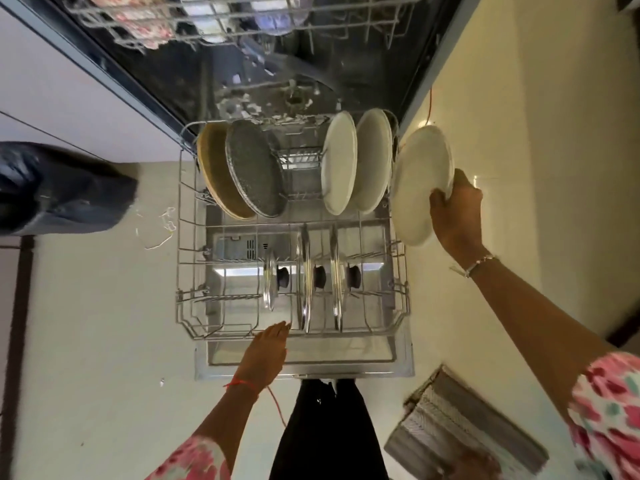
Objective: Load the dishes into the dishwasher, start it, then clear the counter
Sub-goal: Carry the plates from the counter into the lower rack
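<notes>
Gripping a white plate (pixel 420 181) by its lower edge with the right hand (pixel 457 209), fingers curled over the rim; plate tilted, just outside the right wall of the lower rack (pixel 180 271). Holding the left hand (pixel 265 355) out with straight fingers, tips at the rack's front rim. Inside: two white plates (pixel 339 164) upright at back right, close to that wall; speckled pan (pixel 254 168) leaning at back left; three lids (pixel 304 275) on edge at front centre, open tines to their left. Underneath, the lowered door (pixel 304 370).

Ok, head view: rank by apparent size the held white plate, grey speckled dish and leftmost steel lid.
1. white plate, though possibly nearer the camera.
2. grey speckled dish, close behind.
3. leftmost steel lid, seen nearly edge-on.
</notes>
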Motion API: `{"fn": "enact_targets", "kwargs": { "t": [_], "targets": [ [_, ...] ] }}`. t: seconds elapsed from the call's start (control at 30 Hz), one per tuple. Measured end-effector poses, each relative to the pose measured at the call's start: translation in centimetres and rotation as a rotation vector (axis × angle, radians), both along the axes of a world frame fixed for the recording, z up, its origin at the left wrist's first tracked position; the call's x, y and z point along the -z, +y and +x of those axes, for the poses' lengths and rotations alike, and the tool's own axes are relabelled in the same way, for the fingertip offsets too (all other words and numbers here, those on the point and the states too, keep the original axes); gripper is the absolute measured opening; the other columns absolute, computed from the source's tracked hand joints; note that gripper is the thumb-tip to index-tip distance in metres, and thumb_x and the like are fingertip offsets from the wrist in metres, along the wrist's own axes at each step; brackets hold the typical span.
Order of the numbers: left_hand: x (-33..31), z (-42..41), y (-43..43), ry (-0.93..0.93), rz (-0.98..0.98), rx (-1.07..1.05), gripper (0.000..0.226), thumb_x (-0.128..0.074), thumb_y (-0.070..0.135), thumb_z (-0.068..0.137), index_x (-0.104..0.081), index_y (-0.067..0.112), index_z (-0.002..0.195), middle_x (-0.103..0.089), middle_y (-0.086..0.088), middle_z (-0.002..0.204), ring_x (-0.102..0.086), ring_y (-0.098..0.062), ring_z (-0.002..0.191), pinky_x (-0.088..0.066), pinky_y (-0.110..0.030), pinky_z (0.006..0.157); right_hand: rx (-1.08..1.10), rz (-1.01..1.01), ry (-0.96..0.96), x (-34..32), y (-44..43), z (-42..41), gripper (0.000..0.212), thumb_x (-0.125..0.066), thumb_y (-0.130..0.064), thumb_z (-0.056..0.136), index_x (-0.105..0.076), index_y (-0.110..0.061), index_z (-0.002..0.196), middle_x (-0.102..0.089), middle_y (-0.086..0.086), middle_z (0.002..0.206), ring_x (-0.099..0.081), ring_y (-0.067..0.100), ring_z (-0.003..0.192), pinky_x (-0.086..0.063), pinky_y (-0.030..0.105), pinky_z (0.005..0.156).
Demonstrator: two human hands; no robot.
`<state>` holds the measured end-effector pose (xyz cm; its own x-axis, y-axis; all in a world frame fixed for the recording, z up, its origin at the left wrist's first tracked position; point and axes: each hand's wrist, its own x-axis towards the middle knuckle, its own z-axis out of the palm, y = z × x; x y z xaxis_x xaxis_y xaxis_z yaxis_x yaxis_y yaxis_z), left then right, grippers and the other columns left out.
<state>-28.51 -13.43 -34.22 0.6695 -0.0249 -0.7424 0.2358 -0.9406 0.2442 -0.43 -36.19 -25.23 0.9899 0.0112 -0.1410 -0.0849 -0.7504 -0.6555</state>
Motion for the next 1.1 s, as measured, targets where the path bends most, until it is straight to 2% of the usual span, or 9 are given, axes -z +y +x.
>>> {"fn": "enact_targets", "kwargs": {
  "t": [0.07,0.13,0.27,0.37,0.47,0.7,0.8,1.0,1.1],
  "targets": [
    [1.1,0.0,0.1,-0.017,-0.033,-0.004,0.050,-0.031,0.014,0.102,-0.017,0.014,0.150,-0.021,-0.002,0.157,-0.023,-0.012,0.143,-0.013,-0.023,0.118,-0.019,0.006,0.002,1.7,0.6,1.6,0.026,-0.046,0.000,0.090,-0.052,0.008,0.115,-0.062,0.022,0.103,-0.056,0.025,0.085,-0.039,0.019,0.065],
    [1.8,-0.1,0.0,-0.038,-0.075,-0.077,0.048,-0.034,0.010,0.101,-0.026,0.017,0.148,-0.034,-0.001,0.152,-0.034,-0.011,0.137,-0.020,-0.019,0.114,-0.027,0.015,0.021,3.1,1.2,3.1,0.026,-0.045,-0.001,0.091,-0.051,0.006,0.116,-0.062,0.020,0.105,-0.055,0.023,0.085,-0.041,0.019,0.065],
    [2.3,-0.1,0.2,-0.029,-0.126,-0.180,0.037,-0.039,0.014,0.101,-0.047,0.018,0.137,-0.055,-0.003,0.135,-0.050,-0.012,0.124,-0.031,-0.015,0.104,-0.025,0.033,0.113,4.8,2.2,5.1,0.028,-0.046,-0.005,0.094,-0.047,0.004,0.121,-0.058,0.021,0.113,-0.058,0.033,0.100,-0.053,0.038,0.085],
    [2.6,-0.1,0.6,-0.007,-0.158,-0.195,0.035,-0.043,0.011,0.099,-0.052,0.018,0.132,-0.059,-0.002,0.129,-0.054,-0.010,0.117,-0.034,-0.011,0.099,-0.033,0.007,0.159,6.0,2.8,6.3,0.029,-0.044,-0.004,0.094,-0.047,0.003,0.122,-0.058,0.022,0.112,-0.059,0.037,0.099,-0.053,0.046,0.086],
    [2.8,0.1,0.9,0.046,-0.151,-0.174,0.034,-0.043,0.012,0.098,-0.055,0.020,0.129,-0.062,-0.001,0.123,-0.055,-0.008,0.111,-0.036,-0.011,0.093,-0.054,-0.060,0.195,7.2,3.1,7.3,0.031,-0.039,0.000,0.091,-0.047,0.003,0.121,-0.057,0.024,0.112,-0.057,0.040,0.097,-0.051,0.049,0.084],
    [2.9,0.8,1.3,0.139,-0.172,-0.139,0.044,-0.043,0.003,0.093,-0.055,0.025,0.129,-0.064,0.000,0.118,-0.058,-0.008,0.106,-0.040,-0.015,0.092,-0.042,-0.077,0.244,9.6,3.8,8.2,0.032,-0.034,-0.003,0.095,-0.043,0.004,0.125,-0.053,0.026,0.117,-0.054,0.042,0.103,-0.047,0.048,0.089],
    [3.0,1.1,1.3,0.151,-0.176,-0.147,0.047,-0.044,0.000,0.091,-0.056,0.025,0.129,-0.065,-0.002,0.118,-0.060,-0.009,0.105,-0.041,-0.015,0.092,-0.039,-0.066,0.231,10.1,4.0,8.5,0.031,-0.035,-0.005,0.096,-0.043,0.004,0.125,-0.053,0.027,0.115,-0.054,0.042,0.102,-0.047,0.045,0.086],
    [2.8,1.7,1.1,0.139,-0.160,-0.111,0.043,-0.043,0.002,0.095,-0.054,0.022,0.131,-0.065,-0.001,0.119,-0.060,-0.009,0.107,-0.038,-0.009,0.089,-0.063,0.049,0.277,10.2,4.1,8.7,0.037,-0.044,-0.007,0.094,-0.042,0.002,0.130,-0.056,0.025,0.118,-0.056,0.040,0.105,-0.047,0.047,0.092],
    [2.5,1.9,1.0,0.161,-0.160,-0.134,0.040,-0.042,0.005,0.097,-0.054,0.020,0.132,-0.063,-0.003,0.124,-0.059,-0.011,0.113,-0.040,-0.013,0.095,-0.120,0.027,0.329,9.9,4.2,8.8,0.041,-0.041,-0.007,0.095,-0.035,-0.001,0.136,-0.055,0.025,0.120,-0.057,0.041,0.103,-0.049,0.046,0.090]
  ]
}}
